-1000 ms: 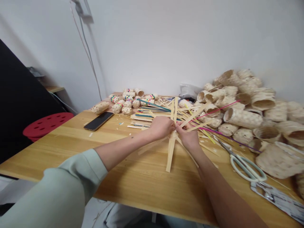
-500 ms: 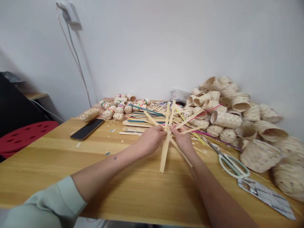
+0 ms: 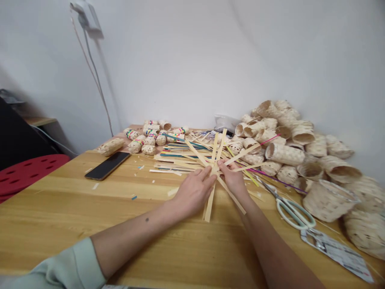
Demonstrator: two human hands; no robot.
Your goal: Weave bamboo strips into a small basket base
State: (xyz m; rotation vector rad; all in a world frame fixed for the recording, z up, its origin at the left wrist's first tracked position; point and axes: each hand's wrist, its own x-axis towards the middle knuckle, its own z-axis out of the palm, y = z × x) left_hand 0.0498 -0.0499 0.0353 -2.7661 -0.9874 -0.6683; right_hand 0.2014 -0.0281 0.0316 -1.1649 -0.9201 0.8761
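Pale bamboo strips (image 3: 221,145) cross at one centre and fan out like a star above the tabletop. My right hand (image 3: 234,180) pinches them at the right of the crossing, thumb and fingers closed. From the left, my left hand (image 3: 196,189) has its fingers bent over the strips just below the crossing; its thumb is hidden. Two strips stick out downward between my hands, partly covered by the left fingers. Behind the star lies a bundle of loose strips (image 3: 171,156), mostly pale, with some blue, yellow and magenta ones.
Many woven bamboo baskets (image 3: 285,154) are heaped at the right. Scissors (image 3: 296,212) lie near them beside a printed package (image 3: 343,251). A phone (image 3: 107,165) rests at the left, with small banded baskets (image 3: 136,143) behind. A red stool (image 3: 30,174) stands beyond the table's left edge.
My left hand has shifted down and its fingers now lie farther over the lower strips. A strip at the upper left shows longer. My right hand keeps its pinch near the centre.
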